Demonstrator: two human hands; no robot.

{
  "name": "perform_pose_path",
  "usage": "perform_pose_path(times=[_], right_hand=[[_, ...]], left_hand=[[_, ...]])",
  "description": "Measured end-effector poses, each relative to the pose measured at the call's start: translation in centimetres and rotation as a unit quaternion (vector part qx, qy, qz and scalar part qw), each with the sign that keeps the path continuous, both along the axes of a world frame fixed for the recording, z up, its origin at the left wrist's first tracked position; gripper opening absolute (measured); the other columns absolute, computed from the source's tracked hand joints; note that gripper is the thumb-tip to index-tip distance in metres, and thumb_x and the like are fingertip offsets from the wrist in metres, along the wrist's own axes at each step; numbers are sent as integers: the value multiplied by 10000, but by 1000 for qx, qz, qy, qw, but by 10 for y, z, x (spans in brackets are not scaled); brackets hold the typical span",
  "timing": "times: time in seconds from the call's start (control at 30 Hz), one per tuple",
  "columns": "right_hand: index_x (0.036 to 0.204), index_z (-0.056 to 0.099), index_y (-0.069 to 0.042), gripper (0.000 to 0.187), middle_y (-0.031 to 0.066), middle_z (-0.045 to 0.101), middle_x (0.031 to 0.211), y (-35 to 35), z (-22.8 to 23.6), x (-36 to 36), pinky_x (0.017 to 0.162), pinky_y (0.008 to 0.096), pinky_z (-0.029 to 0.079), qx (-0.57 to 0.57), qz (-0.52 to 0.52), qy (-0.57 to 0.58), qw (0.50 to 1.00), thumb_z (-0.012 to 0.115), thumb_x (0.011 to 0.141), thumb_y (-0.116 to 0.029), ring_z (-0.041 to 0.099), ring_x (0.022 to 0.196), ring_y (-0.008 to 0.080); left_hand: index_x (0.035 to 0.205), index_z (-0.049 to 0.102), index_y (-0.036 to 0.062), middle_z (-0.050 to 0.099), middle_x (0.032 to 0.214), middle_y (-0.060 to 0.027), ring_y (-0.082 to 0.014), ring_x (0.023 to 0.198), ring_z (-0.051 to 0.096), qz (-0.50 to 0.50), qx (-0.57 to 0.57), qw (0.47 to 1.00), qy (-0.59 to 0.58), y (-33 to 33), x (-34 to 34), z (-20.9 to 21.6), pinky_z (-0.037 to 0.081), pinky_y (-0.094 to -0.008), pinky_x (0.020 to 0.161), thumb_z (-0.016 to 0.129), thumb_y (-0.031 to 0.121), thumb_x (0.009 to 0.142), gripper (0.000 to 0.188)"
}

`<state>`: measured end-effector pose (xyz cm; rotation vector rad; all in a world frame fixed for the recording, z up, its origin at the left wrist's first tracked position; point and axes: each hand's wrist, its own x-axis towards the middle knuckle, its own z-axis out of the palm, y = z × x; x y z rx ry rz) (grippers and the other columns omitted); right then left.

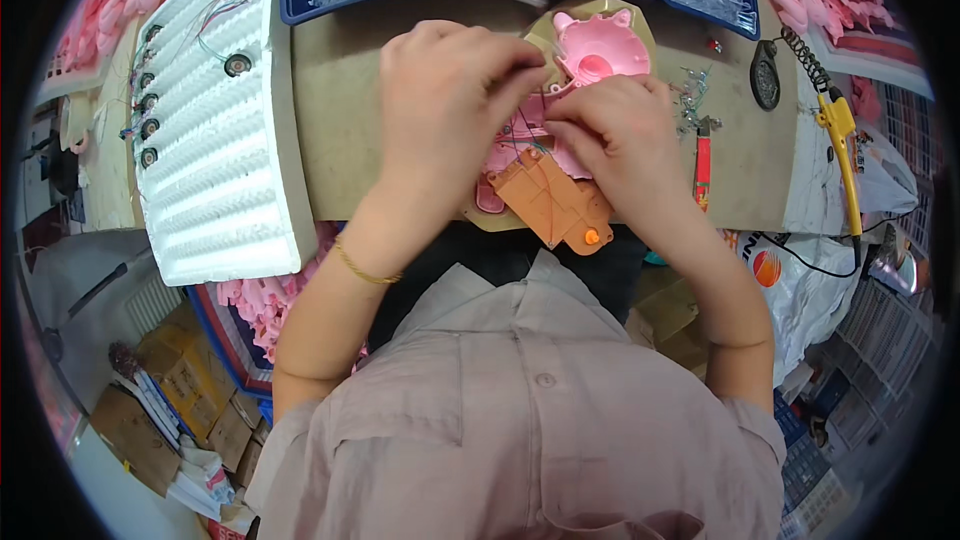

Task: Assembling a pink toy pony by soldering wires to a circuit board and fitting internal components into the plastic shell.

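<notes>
My left hand [440, 105] is closed in a pinch above the work, with a thin dark wire [520, 125] running down from its fingertips. My right hand [630, 140] is curled beside it, thumb and finger together; what they hold is hidden. Below the fingers lies an orange plastic housing [545, 195] with an orange knob, wires coming off its upper edge. It rests tilted over pink plastic toy parts [490, 198]. Just beyond the right hand sits a hollow pink shell with small ears [600, 45], on a tan mat [647, 20].
White foam tray [215, 180] with small round speakers [238, 65] at left. Blue bins [380, 0] of clear parts stand behind. Rightward lie loose screws [692, 95], a red-handled tool [703, 165], a black oval part [765, 75] and a yellow soldering iron [842, 155] in a coiled holder.
</notes>
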<state>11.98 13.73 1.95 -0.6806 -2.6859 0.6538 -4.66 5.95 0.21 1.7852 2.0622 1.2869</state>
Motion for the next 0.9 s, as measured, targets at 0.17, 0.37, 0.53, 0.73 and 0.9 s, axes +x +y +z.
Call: perform_pose_path(times=[0.17, 0.37, 0.53, 0.73, 0.9], right_hand=[[865, 682, -78, 108, 28, 644, 856, -5, 3, 1, 864, 369, 373, 36, 11, -20, 999, 686, 794, -159, 567, 834, 202], [893, 692, -81, 120, 30, 645, 865, -11, 7, -3, 886, 384, 375, 90, 22, -31, 995, 675, 800, -154, 560, 821, 220], [925, 667, -76, 131, 44, 635, 847, 5, 1, 6, 860, 369, 383, -6, 13, 16, 1000, 654, 808, -135, 558, 849, 237], [927, 650, -66, 124, 47, 622, 866, 2, 1, 1, 843, 367, 392, 23, 50, -4, 998, 637, 811, -108, 560, 877, 242], [930, 648, -62, 128, 57, 615, 886, -3, 8, -5, 858, 370, 392, 85, 47, -66, 993, 632, 808, -98, 566, 888, 243]], left_hand=[[801, 696, 142, 655, 769, 23, -209, 835, 571, 33, 63, 994, 88, -1, 9, -1, 381, -356, 792, 733, 157, 692, 116], [823, 710, 129, 663, 760, 3, -227, 839, 574, -4, -38, 998, -43, -5, 5, -4, 390, -369, 798, 718, 180, 740, 99], [831, 711, 116, 674, 777, -7, -232, 847, 578, 1, -32, 999, -20, -5, 7, -2, 391, -373, 809, 708, 182, 752, 103], [830, 713, 110, 673, 770, -12, -230, 864, 581, 5, -33, 999, -35, -3, 8, -1, 388, -365, 820, 703, 186, 759, 104], [894, 717, 67, 653, 787, -47, -212, 834, 570, -8, -19, 996, -83, 0, 11, 2, 434, -333, 764, 713, 153, 759, 160]])
